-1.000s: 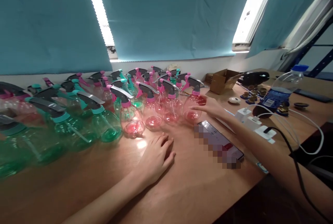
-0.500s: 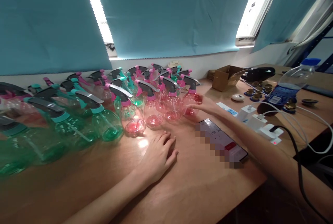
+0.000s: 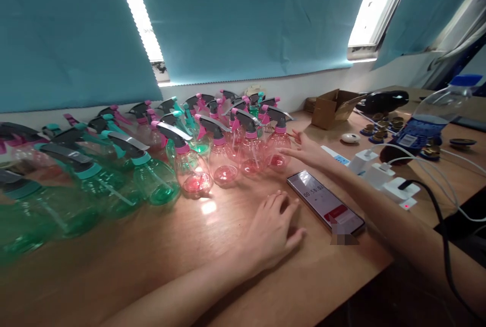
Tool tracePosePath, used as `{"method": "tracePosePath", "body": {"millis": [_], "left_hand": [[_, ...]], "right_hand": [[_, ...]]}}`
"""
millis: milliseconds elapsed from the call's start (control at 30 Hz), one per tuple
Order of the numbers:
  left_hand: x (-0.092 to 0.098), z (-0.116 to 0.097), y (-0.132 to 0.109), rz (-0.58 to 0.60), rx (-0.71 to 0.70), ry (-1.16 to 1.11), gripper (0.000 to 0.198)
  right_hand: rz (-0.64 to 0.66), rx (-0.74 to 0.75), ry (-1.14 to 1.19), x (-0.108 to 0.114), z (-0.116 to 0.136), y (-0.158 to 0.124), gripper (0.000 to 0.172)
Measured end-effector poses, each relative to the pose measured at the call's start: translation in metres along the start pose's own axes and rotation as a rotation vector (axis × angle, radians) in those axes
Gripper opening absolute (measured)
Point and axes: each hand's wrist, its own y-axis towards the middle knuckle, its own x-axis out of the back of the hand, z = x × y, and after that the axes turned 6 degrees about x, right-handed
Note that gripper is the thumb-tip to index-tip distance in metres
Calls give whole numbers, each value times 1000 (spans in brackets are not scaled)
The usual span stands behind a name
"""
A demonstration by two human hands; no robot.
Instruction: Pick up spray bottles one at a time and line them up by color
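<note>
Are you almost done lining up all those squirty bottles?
Mostly: green spray bottles and pink ones already stand in rows. The right hand touches the end pink spray bottle; the left hand rests flat by the phone.

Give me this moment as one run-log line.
left hand: flat on table, empty | right hand: open, at pink bottle | phone: between hands, screen lit | bottles: upright, pink right, green left
</note>
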Motion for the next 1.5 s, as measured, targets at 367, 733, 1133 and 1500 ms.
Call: {"method": "tracePosePath", "body": {"millis": [367,733,1133,1500], "left_hand": [[-18,-12,21,45,-29,-86,66],[-10,-12,11,41,-23,-73,64],[49,47,-111,-112,143,58,48],[122,107,-300,-329,560,294,35]], "right_hand": [[-72,-137,-10,24,38,-51,76],[-179,-87,120,12,56,-67,46],[232,46,185,-75,115,-78,21],[603,423,-145,-195,215,-89,17]]}}
